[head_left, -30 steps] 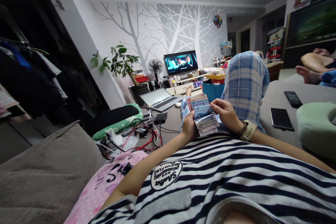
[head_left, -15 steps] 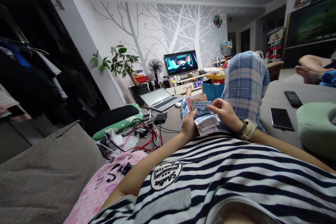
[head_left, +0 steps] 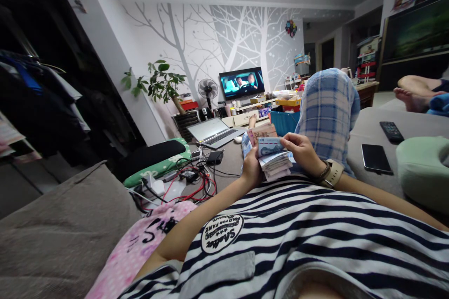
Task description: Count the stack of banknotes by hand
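My left hand [head_left: 251,167] is closed around a bundle of banknotes, with pinkish-brown notes [head_left: 264,133] fanned out at the top. A blue banknote [head_left: 270,146] faces me in front of them. The fingers of my right hand [head_left: 302,150] pinch this blue note near its upper right corner. Below, against my striped shirt, a thick stack of folded pale notes [head_left: 275,167] sticks out toward me. How the left fingers wrap behind the bundle is hidden. A light watch [head_left: 333,173] and a dark bracelet are on my right wrist.
At the left lie tangled cables [head_left: 201,180], an open laptop [head_left: 217,133] and a white mouse [head_left: 238,140]. On the right are a phone [head_left: 376,159], a remote control [head_left: 391,131] and a green neck pillow [head_left: 423,163]. Another person's foot [head_left: 409,98] rests beyond them.
The blue note has turned flatter toward me and sits slightly lower, showing more of its printed face. My right hand has shifted a little. The picture on the television has changed.
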The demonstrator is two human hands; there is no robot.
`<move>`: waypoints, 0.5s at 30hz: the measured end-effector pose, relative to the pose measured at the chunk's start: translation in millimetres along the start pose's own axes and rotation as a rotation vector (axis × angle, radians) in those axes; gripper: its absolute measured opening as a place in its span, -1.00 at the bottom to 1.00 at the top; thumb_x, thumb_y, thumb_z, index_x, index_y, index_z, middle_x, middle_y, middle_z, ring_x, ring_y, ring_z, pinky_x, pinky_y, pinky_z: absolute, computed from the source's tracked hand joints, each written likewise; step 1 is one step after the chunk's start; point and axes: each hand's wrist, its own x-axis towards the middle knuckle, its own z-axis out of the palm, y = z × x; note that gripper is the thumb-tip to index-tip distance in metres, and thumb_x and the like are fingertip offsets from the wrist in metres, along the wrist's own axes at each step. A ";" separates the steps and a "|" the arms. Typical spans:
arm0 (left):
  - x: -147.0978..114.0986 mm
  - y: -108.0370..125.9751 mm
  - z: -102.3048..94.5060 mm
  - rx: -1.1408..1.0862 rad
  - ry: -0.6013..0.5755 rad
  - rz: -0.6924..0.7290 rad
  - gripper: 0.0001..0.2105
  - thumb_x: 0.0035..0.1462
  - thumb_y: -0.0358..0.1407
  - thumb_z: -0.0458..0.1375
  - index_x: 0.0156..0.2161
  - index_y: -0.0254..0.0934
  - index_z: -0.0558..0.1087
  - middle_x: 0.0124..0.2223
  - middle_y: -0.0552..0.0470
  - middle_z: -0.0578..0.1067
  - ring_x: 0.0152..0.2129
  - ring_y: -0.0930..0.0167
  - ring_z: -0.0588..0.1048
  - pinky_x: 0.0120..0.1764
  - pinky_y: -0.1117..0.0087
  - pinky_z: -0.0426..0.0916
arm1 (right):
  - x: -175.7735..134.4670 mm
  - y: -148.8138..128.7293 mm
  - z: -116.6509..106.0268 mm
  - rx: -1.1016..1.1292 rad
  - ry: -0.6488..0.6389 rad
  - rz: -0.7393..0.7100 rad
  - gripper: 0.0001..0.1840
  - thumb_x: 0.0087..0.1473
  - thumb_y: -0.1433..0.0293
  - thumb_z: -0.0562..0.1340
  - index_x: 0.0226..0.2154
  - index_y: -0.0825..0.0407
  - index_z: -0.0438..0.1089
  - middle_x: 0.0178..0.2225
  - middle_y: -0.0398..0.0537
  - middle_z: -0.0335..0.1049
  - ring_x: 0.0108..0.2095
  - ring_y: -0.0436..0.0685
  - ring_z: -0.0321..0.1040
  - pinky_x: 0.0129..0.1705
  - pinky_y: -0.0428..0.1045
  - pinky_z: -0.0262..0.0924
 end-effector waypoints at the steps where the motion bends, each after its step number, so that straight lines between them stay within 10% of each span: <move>1: -1.9 1.2 0.7 0.010 0.006 0.004 -0.86 0.04 -0.25 0.21 -0.38 -0.27 0.57 -0.24 -0.14 0.66 0.07 0.05 0.51 0.06 0.14 0.44 | -0.3 -1.1 0.2 0.004 -0.003 0.001 -0.46 0.01 -0.09 0.29 -0.60 0.00 0.27 -0.60 -0.21 0.11 -0.51 0.02 0.01 -0.44 -0.02 -0.03; 15: 10.4 -15.5 -18.7 0.334 -0.007 0.204 -0.78 0.08 -0.34 0.08 -0.49 -0.21 0.55 -0.45 0.04 0.59 -0.19 0.22 0.54 -0.04 0.29 0.40 | -2.8 -0.3 -3.2 0.053 0.018 0.010 -0.60 0.00 0.04 0.32 -0.52 0.02 0.35 -0.55 -0.19 0.21 -0.49 0.03 0.08 -0.39 -0.01 0.04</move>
